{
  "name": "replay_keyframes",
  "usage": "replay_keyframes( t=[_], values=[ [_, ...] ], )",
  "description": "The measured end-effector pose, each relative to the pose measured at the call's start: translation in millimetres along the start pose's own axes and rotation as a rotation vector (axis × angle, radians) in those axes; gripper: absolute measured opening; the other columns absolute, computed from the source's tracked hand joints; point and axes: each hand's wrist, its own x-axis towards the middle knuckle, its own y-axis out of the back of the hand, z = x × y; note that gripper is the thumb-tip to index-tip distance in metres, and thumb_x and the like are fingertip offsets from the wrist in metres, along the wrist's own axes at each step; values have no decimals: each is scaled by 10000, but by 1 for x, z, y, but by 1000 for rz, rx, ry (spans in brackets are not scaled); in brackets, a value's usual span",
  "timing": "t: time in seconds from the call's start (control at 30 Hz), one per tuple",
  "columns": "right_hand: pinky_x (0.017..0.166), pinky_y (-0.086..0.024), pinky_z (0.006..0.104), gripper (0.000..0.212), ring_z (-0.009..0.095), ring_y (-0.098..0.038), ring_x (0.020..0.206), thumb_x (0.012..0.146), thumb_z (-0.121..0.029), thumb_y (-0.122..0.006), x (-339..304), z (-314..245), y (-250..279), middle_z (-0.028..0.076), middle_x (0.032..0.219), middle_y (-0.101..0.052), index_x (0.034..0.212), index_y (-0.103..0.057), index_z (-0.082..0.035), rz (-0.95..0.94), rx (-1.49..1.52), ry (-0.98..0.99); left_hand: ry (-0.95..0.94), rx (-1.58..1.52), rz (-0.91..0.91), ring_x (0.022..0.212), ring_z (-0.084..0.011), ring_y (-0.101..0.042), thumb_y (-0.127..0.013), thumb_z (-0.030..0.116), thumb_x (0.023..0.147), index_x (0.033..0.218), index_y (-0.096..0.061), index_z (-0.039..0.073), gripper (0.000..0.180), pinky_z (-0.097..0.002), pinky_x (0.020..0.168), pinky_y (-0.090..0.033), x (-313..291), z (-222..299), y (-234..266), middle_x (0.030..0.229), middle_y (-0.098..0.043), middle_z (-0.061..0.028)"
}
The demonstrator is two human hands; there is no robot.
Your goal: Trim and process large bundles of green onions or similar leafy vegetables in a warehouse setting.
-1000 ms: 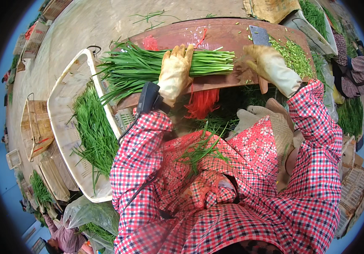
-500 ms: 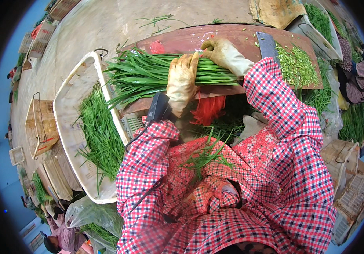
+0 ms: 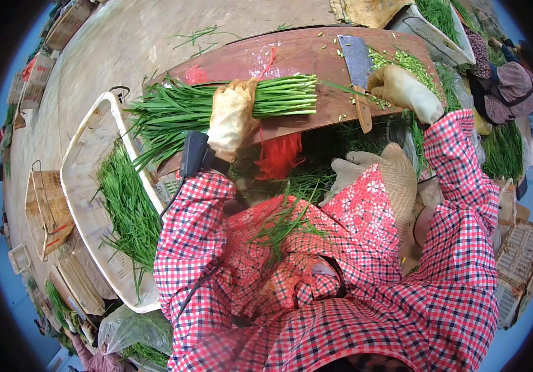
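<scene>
A thick bundle of garlic chives (image 3: 285,96) lies across the wooden board, its pale stem ends even and pointing right. My gloved left hand (image 3: 232,115) is closed over its middle. A strand of red twine (image 3: 269,62) runs up from the bundle beside that hand. My gloved right hand (image 3: 400,90), fingers curled, is just right of a cleaver (image 3: 356,62) that lies flat with its wooden handle (image 3: 363,113) toward me. A loose chive leaf (image 3: 341,87) stretches across the cleaver to the right fingertips, which seem to pinch it.
Chopped stem bits (image 3: 403,61) cover the right end of the board (image 3: 322,53). More red twine (image 3: 279,158) hangs below its near edge. A white crate (image 3: 71,177) of chives stands left; another crate (image 3: 440,43) is at the far right. A person (image 3: 505,87) works beyond it.
My right hand has left the bundle's stem end and moved right, past the cleaver. The stem ends now show uncovered. The left hand stays on the bundle.
</scene>
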Motion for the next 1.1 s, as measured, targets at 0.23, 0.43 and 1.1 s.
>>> replay_keyframes(
  t=[0.23,0.43,1.1],
  values=[
    [1074,-453,386,466,304,-601,1221,998,-401,-548,39,-59,-29,144,1324,-632,1343,-605,-93,268,355,301,13,141,-51,1305,-293,-524,-858,337,656,1501,-364,61,1017,-517,1061,-408,7,-5,4,1288,-614,-130],
    [945,-512,393,415,323,-655,1109,969,-345,-598,81,-67,-45,165,1205,-682,1302,-629,-98,129,274,303,20,84,-97,1294,-296,-525,-865,338,652,1516,-334,81,1046,-526,1072,-392,9,-4,13,1316,-594,-126],
    [930,-506,370,235,297,-641,1050,969,-137,-507,82,-58,-47,139,1118,-657,1158,-620,-57,301,-31,188,-85,4,-102,1278,-278,-534,-839,247,679,1484,-378,84,942,-511,1087,-403,14,-8,12,1328,-582,-124]
  ],
)
